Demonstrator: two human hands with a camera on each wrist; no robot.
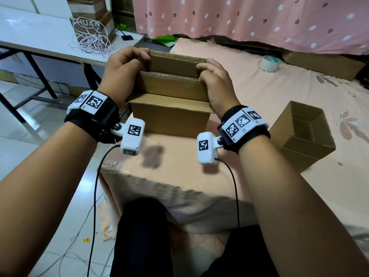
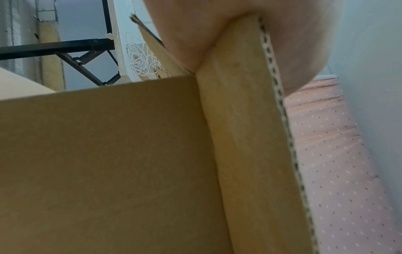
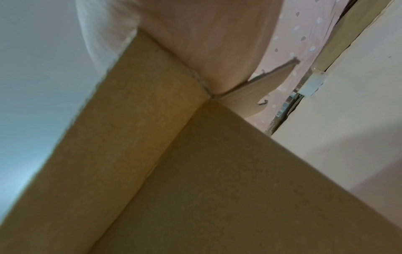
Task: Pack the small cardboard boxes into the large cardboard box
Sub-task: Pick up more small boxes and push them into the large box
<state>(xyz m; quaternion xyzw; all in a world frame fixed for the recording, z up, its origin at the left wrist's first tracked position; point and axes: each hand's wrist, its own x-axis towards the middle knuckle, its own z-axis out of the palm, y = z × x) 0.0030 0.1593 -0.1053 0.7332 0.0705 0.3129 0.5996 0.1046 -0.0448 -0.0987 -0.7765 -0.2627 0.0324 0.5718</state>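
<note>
My left hand (image 1: pixel 124 71): fingers curled over the box's (image 1: pixel 169 114) left flap.
My right hand (image 1: pixel 216 80): gripping its right flap.
Second box (image 1: pixel 305 134): open, at 3 o'clock on the bed (image 1: pixel 249 92).

Only partial letters "HUAN" read on the taped cardboard box (image 1: pixel 87 27) behind the white cord.

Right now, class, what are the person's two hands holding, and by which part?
Both hands hold one cardboard box by its upright top flaps: the left hand grips the left end, the right hand the right end.
</note>
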